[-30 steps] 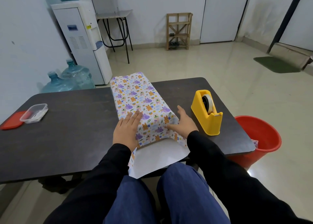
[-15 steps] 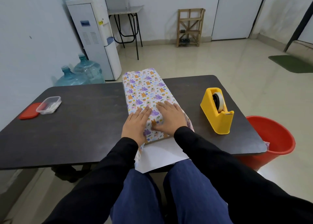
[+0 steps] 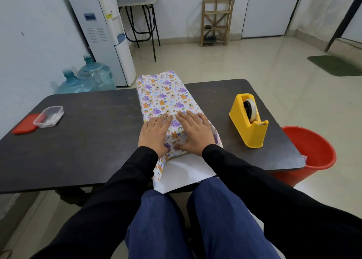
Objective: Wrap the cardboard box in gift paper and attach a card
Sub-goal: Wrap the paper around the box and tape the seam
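A long box covered in white gift paper (image 3: 164, 97) with purple and orange animal prints lies lengthwise in the middle of the dark table (image 3: 88, 141). The cardboard itself is hidden under the paper. My left hand (image 3: 154, 135) and my right hand (image 3: 195, 132) press flat on the near end of its top, side by side, fingers straight. A loose flap of paper (image 3: 184, 173), white side up, hangs over the table's near edge toward my lap. No card is in view.
A yellow tape dispenser (image 3: 249, 121) stands to the right of the box. At the far left lie a clear plastic container (image 3: 49, 116) and a red lid (image 3: 24, 124). A red bucket (image 3: 307, 150) stands on the floor by the table's right edge.
My right hand moved from the box's right side onto its top, beside my left hand. The paper on the right side was folded up over the box.
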